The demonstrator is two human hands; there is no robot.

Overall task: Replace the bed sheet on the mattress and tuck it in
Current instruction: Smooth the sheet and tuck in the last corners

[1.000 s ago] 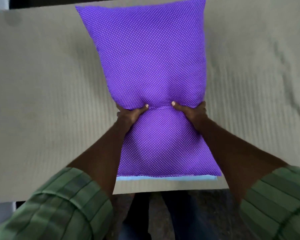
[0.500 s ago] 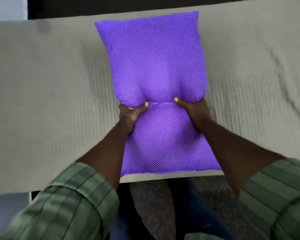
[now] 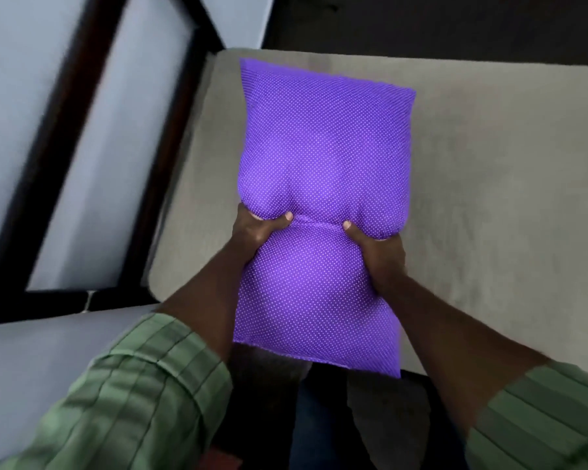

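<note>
Squeezing the purple pillow (image 3: 323, 157) in my left hand (image 3: 257, 228) and right hand (image 3: 377, 245), it could slip down if I loosen.

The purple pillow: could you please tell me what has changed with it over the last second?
The purple pillow has been carried toward the mattress's left end, its near edge now overhanging. Unchanged: left hand and right hand keep their grip at its pinched middle.

Single head-worn view, steeply downward and close over the mattress (image 3: 489, 198) corner.
</note>
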